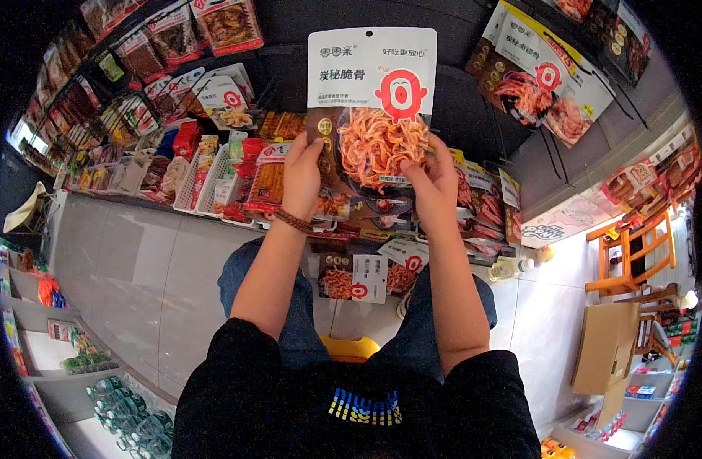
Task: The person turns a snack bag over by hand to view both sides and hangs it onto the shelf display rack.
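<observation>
A white and brown snack packet (370, 84) with a red round mascot and a picture of orange-red strips is held upright by its lower sides. My left hand (302, 172) grips its left edge, a brown bead bracelet on the wrist. On the right edge my right hand (435, 180) is closed, thumb on the front. Below, between my knees, similar packets (370, 277) lie near the floor. Behind my hands, a low shelf holds packets of brown food (268, 183) and white baskets (213, 187).
Hanging packets (546, 73) are at the upper right, more (228, 27) at the upper left. Bottles (129, 413) stand on a lower-left shelf. A cardboard box (605, 348) and wooden chair (630, 260) are at the right. Grey tiled floor (136, 283) shows at the left.
</observation>
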A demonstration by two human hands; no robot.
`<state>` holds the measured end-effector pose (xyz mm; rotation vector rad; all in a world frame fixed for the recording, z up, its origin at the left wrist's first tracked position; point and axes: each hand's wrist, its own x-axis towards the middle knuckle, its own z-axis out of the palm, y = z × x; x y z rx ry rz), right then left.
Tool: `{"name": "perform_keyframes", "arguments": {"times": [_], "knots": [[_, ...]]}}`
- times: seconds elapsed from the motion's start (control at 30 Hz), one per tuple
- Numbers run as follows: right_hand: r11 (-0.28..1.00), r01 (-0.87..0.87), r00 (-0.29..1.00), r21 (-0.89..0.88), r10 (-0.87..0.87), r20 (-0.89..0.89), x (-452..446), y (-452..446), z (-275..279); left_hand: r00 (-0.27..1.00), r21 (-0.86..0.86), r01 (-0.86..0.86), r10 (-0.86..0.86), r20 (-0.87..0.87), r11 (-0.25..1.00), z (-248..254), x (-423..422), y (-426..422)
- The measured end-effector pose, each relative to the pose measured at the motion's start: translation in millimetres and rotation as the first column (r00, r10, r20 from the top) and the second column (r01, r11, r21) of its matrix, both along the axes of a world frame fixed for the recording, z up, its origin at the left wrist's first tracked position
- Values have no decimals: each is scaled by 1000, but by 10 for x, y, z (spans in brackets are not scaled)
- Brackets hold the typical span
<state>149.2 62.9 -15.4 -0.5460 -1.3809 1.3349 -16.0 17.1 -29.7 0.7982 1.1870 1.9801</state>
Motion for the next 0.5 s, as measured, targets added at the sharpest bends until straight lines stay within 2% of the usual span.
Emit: {"name": "perform_keyframes", "arguments": {"times": [0.07,0.17,0.27,0.33,0.4,0.5], "knots": [[1000,-4,1000,27,4,1,2,5,-13,1000,-8,-5,5,28,1000,8,8,-3],[998,59,994,26,-61,91,6,23,-69,999,-22,4,-3,42,1000,-65,-41,25],[1000,-3,1000,-14,3,-6,-14,-62,12,998,-9,18,-17,63,1000,-86,-53,42],[999,-44,997,-19,43,-58,-21,-94,20,996,-23,-20,22,87,1000,79,54,-23],[998,-51,998,-38,50,-29,-2,-122,15,992,-37,-58,61,109,998,98,70,-34],[994,-79,996,-76,81,26,-5,-169,29,998,-23,-39,40,39,999,-85,-30,37]]}}
